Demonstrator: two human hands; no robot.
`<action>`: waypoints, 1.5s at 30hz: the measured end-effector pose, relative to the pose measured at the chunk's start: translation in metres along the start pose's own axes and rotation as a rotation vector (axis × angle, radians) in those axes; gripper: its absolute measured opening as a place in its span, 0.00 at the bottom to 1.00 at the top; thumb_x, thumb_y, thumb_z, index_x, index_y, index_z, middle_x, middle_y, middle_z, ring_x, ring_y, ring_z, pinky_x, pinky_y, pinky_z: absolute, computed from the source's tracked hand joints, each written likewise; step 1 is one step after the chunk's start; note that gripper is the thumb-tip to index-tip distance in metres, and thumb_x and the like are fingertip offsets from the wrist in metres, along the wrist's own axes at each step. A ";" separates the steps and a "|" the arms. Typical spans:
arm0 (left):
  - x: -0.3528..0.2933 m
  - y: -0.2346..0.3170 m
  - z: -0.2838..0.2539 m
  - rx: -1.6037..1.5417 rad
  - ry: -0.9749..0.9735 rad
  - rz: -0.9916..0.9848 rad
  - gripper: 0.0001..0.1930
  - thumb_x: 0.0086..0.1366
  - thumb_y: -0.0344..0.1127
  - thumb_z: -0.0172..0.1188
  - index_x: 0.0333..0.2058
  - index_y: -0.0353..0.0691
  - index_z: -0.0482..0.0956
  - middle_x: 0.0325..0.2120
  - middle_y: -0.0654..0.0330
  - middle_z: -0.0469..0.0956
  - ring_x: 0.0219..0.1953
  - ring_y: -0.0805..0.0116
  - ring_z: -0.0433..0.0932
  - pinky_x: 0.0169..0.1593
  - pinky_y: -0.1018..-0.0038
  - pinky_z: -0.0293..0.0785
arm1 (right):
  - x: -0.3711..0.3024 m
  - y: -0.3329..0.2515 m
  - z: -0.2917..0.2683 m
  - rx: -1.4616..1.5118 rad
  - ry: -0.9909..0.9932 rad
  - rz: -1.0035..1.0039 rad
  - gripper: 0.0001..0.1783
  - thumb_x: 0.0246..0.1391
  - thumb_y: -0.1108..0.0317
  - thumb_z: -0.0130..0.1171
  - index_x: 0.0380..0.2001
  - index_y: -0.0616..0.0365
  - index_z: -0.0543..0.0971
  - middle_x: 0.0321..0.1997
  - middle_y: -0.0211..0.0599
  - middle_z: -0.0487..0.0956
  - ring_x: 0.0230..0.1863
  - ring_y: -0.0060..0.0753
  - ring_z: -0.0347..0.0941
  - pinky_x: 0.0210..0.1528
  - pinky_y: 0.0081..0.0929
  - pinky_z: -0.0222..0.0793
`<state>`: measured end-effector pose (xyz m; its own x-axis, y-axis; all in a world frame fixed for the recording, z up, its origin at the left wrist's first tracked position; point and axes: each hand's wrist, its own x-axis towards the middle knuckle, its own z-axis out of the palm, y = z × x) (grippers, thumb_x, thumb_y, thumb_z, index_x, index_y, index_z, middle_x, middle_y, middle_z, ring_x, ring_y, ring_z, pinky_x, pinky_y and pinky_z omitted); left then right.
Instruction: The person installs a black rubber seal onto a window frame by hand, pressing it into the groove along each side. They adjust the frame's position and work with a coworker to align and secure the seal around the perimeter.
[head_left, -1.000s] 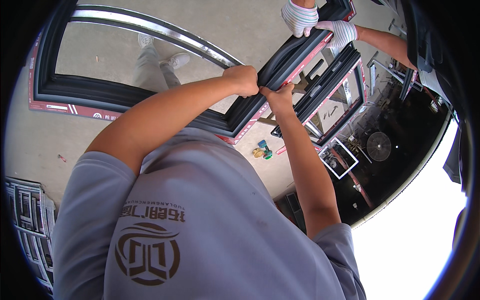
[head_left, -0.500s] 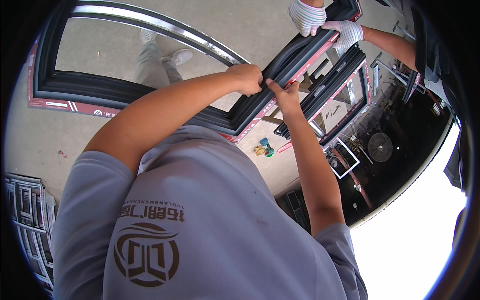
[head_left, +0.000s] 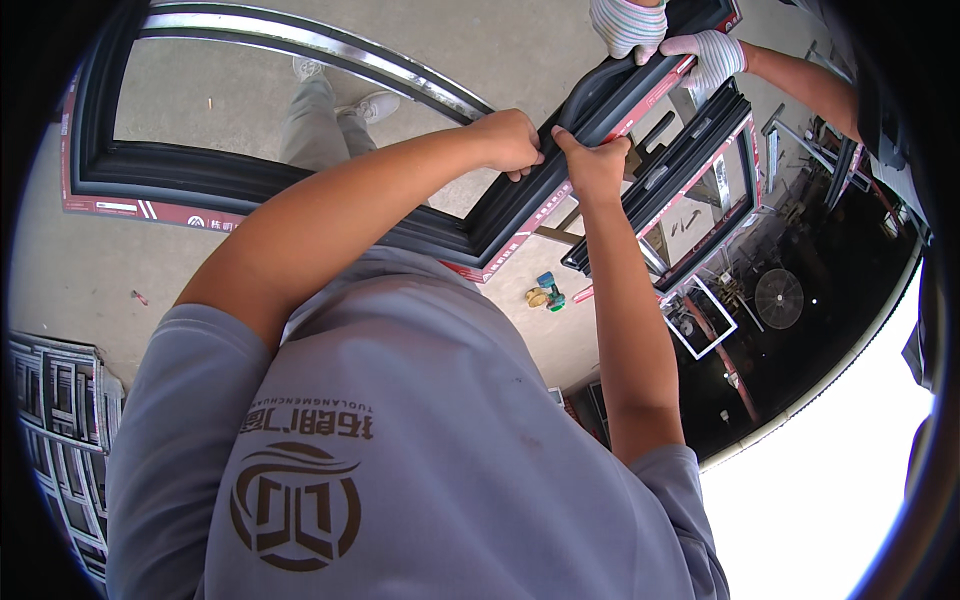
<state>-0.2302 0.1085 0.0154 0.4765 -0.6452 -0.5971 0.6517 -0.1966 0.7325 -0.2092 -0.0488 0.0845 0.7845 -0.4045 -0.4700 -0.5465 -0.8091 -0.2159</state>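
Note:
A large dark window frame (head_left: 180, 172) with red-and-white film along its outer edge stretches across the view in front of me. My left hand (head_left: 512, 143) is closed, its curled fingers against the inner side of the frame's right bar; whatever they hold is hidden. On the same bar, my right hand (head_left: 597, 165) grips the frame, thumb on top and fingers at the outer, filmed side. Just beyond my thumb, a black flexible strip (head_left: 580, 93) bows up from the bar. Farther along, a co-worker's two gloved hands (head_left: 632, 28) (head_left: 712, 58) rest at the bar's far end.
A second dark frame (head_left: 662, 180) lies right of mine. A green-and-yellow tool (head_left: 546, 292) is on the floor beneath. Stacked metal frames (head_left: 62, 440) stand at the lower left. A round fan (head_left: 778, 298) and a white frame (head_left: 705, 322) are farther right. Legs and shoes (head_left: 375, 106) show through the opening.
Both my hands have slid a little along the bar, away from its near corner and toward the co-worker. The whole view has shifted slightly.

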 end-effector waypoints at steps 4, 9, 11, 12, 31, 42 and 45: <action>0.002 0.003 -0.003 -0.042 -0.019 -0.030 0.12 0.69 0.36 0.61 0.40 0.33 0.86 0.27 0.60 0.84 0.25 0.71 0.83 0.34 0.70 0.76 | 0.000 -0.001 -0.011 0.120 -0.148 -0.034 0.46 0.42 0.55 0.81 0.48 0.72 0.60 0.45 0.57 0.80 0.43 0.43 0.82 0.46 0.33 0.79; -0.015 0.010 -0.001 0.179 0.032 0.011 0.14 0.67 0.40 0.63 0.36 0.32 0.86 0.27 0.55 0.84 0.25 0.67 0.84 0.37 0.69 0.78 | -0.001 0.000 -0.014 0.137 -0.184 -0.059 0.45 0.43 0.58 0.82 0.48 0.71 0.59 0.44 0.53 0.79 0.41 0.39 0.81 0.42 0.32 0.80; -0.025 0.014 0.008 0.414 0.174 0.026 0.14 0.63 0.44 0.67 0.37 0.38 0.88 0.32 0.52 0.86 0.34 0.57 0.86 0.42 0.63 0.79 | -0.001 0.002 -0.012 0.106 -0.150 -0.088 0.45 0.43 0.58 0.82 0.48 0.71 0.59 0.44 0.53 0.79 0.41 0.39 0.81 0.42 0.31 0.80; -0.028 0.016 0.013 0.533 0.229 0.029 0.13 0.61 0.44 0.69 0.38 0.41 0.88 0.34 0.52 0.86 0.38 0.55 0.86 0.43 0.61 0.80 | -0.001 0.004 -0.012 0.136 -0.166 -0.088 0.45 0.43 0.58 0.82 0.48 0.71 0.59 0.44 0.53 0.79 0.41 0.39 0.81 0.42 0.32 0.80; -0.019 -0.018 0.016 0.187 0.279 0.054 0.11 0.61 0.35 0.63 0.40 0.39 0.88 0.36 0.49 0.86 0.40 0.53 0.85 0.46 0.63 0.79 | -0.003 0.007 -0.009 0.335 -0.226 -0.101 0.44 0.42 0.63 0.83 0.47 0.66 0.57 0.44 0.49 0.79 0.38 0.33 0.81 0.37 0.29 0.82; -0.004 -0.024 0.017 0.078 0.237 0.011 0.14 0.59 0.39 0.66 0.42 0.44 0.89 0.41 0.53 0.87 0.46 0.52 0.85 0.52 0.63 0.79 | -0.001 0.010 -0.005 0.038 -0.134 -0.069 0.52 0.37 0.51 0.84 0.49 0.68 0.56 0.44 0.60 0.80 0.43 0.50 0.83 0.47 0.38 0.80; -0.008 -0.015 0.013 0.135 0.214 0.002 0.13 0.60 0.39 0.67 0.42 0.45 0.89 0.42 0.53 0.87 0.46 0.52 0.85 0.52 0.62 0.79 | -0.003 0.007 -0.006 0.016 -0.132 -0.064 0.53 0.36 0.50 0.84 0.49 0.68 0.56 0.44 0.61 0.80 0.43 0.51 0.82 0.47 0.38 0.80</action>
<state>-0.2515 0.1066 0.0128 0.6009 -0.4778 -0.6408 0.5730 -0.3014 0.7621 -0.2132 -0.0556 0.0898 0.7730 -0.2920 -0.5633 -0.5020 -0.8243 -0.2617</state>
